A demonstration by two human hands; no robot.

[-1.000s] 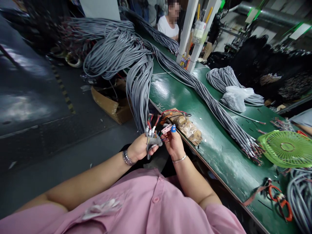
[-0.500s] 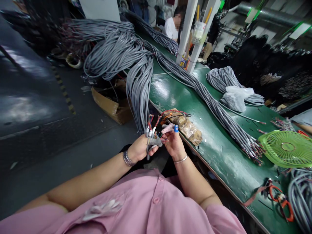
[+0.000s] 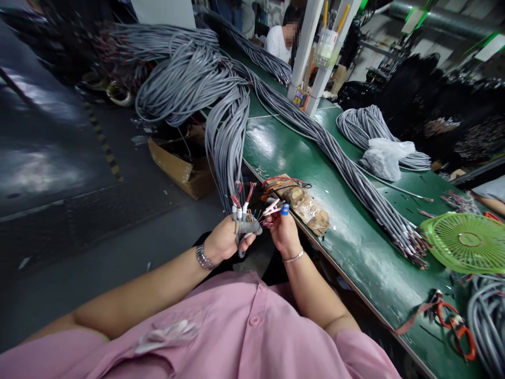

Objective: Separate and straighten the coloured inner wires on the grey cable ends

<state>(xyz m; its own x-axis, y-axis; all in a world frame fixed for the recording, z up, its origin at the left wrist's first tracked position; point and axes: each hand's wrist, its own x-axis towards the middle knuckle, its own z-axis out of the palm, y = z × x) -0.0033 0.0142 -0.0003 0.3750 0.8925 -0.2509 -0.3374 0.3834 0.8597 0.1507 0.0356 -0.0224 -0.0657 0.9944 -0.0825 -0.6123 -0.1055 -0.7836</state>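
My left hand (image 3: 224, 240) is closed around several grey cables whose ends (image 3: 239, 210) stick up past the fingers, showing white bands and fanned red, white and dark wires. A grey covering wraps its thumb. Close by on the right, my right hand (image 3: 284, 236) pinches thin coloured wires (image 3: 265, 223) that come out beside the left thumb. One of its fingers wears a blue wrap (image 3: 284, 209), and another has a pale covering. The grey cable bundle (image 3: 226, 142) hangs over the table edge down to my left hand.
A long run of grey cables (image 3: 315, 131) lies across the green table (image 3: 268, 142). Beside my right hand is a taped brown block (image 3: 303, 205). A green fan (image 3: 467, 239) and orange-handled scissors (image 3: 457, 329) are at right. A cardboard box (image 3: 177, 168) stands on the floor. Someone in white (image 3: 278, 43) sits behind.
The wire ends in my left hand have shifted slightly left and up. My right hand's fingers have turned a little, staying close to the same wires. The view has moved slightly.
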